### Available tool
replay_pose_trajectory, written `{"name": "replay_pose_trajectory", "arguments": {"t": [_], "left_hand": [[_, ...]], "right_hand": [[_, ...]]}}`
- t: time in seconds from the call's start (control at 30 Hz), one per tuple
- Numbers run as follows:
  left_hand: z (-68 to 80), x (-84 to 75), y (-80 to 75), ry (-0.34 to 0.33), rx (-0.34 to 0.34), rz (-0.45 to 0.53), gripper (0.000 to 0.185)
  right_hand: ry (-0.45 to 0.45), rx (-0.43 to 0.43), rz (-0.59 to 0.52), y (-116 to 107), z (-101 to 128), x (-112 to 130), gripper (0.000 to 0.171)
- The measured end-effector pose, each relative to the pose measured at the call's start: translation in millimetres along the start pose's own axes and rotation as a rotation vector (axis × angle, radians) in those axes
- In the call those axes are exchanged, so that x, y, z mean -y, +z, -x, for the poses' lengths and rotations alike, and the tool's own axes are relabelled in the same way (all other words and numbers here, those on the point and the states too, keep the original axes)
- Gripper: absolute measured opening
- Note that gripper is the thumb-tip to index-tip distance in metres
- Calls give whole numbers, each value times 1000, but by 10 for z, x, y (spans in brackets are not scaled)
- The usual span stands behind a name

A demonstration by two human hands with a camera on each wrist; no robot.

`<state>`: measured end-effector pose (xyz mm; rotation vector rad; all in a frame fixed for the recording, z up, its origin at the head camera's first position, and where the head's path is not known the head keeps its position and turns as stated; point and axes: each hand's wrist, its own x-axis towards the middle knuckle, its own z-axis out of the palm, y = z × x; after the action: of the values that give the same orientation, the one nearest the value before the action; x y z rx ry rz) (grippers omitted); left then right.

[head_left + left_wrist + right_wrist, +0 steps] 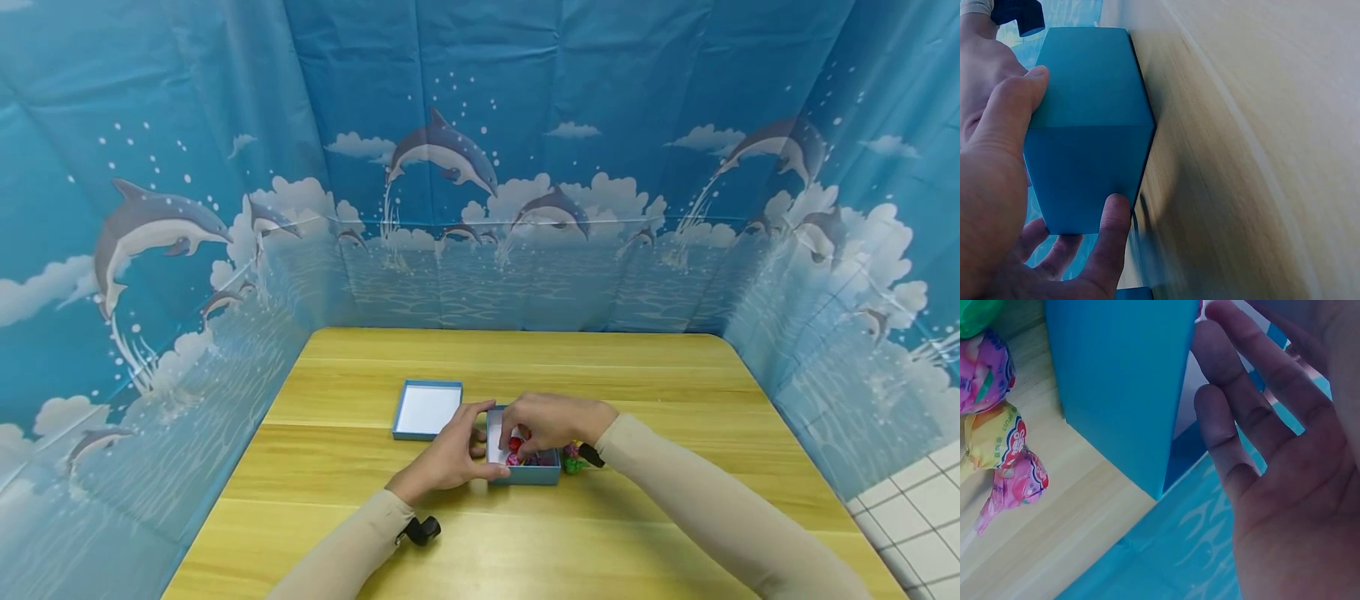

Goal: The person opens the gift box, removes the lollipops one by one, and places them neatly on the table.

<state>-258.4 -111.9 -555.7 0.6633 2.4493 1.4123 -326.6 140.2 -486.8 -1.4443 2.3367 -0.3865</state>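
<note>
Left hand [450, 458] grips the blue box [528, 473] at its near-left corner, mid-bench [375, 542]. Right hand [551, 422], fingers relaxed, hovers over the candies [517, 450] inside. Keep the box pinned, lower straight. Loose candies [572, 458] wait right; lid [427, 409] behind-left.

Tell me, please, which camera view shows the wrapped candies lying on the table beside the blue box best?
The right wrist view: the wrapped candies lie close up beside the blue box, pink and yellow wrappers plain. The head view shows only small coloured specks by the right hand. The left wrist view shows none.
</note>
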Motion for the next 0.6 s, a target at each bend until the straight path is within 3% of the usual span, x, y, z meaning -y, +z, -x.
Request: {"name": "replay_pose_trajectory", "arguments": {"t": [0.3, 0.6], "left_hand": [[5, -2, 11, -2, -2, 8, 112], [1, -29, 0, -3, -1, 11, 112]], "right_hand": [[26, 89, -49, 24, -135, 29, 13], [75, 118, -85, 29, -173, 47, 21]]}}
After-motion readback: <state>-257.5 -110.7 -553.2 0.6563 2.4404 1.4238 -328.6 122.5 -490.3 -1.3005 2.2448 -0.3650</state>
